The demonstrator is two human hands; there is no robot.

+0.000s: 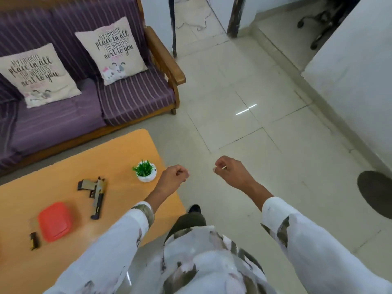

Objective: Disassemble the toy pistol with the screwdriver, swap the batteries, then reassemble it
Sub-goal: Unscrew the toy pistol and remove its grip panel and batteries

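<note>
Standing at the orange table [118,149]; nothing disassembled yet, by the look of it.
Toy pistol [95,194] flat on top, untouched. Left hand [175,177] and right hand [230,171] loosely fisted, apparently empty, off the table edge. Red lidded box [54,220] closed, contents hidden. Next, probably: locate screwdriver; small dark object [34,241] unidentifiable.

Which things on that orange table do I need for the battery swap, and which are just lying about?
For the job: toy pistol; small black and yellow item, maybe the screwdriver, too blurred to tell.
Lying about: potted plant; red lidded box, contents hidden.
</note>
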